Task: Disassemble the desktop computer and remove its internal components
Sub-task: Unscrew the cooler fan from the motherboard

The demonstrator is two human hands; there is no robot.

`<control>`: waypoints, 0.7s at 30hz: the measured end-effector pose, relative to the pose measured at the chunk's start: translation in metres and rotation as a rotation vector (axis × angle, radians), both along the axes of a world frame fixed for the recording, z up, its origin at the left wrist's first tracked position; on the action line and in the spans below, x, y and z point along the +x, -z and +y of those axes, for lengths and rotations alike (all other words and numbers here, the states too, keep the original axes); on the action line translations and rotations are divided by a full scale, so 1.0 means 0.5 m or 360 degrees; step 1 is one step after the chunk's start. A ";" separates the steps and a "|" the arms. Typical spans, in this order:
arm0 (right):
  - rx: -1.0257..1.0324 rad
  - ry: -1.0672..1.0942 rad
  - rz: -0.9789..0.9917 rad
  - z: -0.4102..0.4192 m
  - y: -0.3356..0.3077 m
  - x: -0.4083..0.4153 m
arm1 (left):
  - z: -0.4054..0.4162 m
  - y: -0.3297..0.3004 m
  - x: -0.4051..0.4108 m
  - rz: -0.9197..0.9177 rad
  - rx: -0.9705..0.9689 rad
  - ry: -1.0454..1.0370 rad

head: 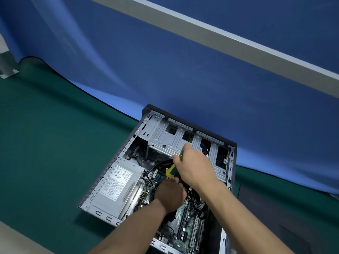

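Observation:
An open desktop computer case [232, 162] lies on its side on a green mat [45, 143]. Inside are a grey power supply [117, 186] at the left, a green motherboard [189, 226] near me and a metal drive cage [168, 138] at the far end. My right hand [194, 165] grips a yellow-and-green screwdriver [171, 171] over the middle of the case. My left hand [169, 195] reaches down beside the screwdriver's tip with curled fingers; what they hold is hidden.
A blue partition wall [183, 70] with a grey rail [220, 39] stands right behind the case. A dark side panel [275, 217] lies on the mat to the right. Black and yellow cables [145, 197] run beside the power supply.

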State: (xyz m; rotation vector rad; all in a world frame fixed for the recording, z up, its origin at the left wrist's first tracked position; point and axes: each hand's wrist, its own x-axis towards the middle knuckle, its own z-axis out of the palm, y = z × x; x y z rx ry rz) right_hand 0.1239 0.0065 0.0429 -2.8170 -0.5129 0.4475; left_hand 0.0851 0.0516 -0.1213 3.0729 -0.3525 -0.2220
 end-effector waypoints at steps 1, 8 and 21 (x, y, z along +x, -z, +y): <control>0.0081 -0.0030 0.0101 -0.003 -0.003 0.004 | 0.000 -0.005 -0.002 0.0024 -0.0001 -0.0006; -0.0140 -0.0057 -0.0011 -0.015 -0.008 -0.002 | 0.000 -0.023 -0.003 0.0044 -0.0062 0.0030; 0.0007 -0.0193 -0.0032 0.014 -0.005 -0.033 | -0.005 -0.013 -0.015 -0.0250 -0.0437 -0.0326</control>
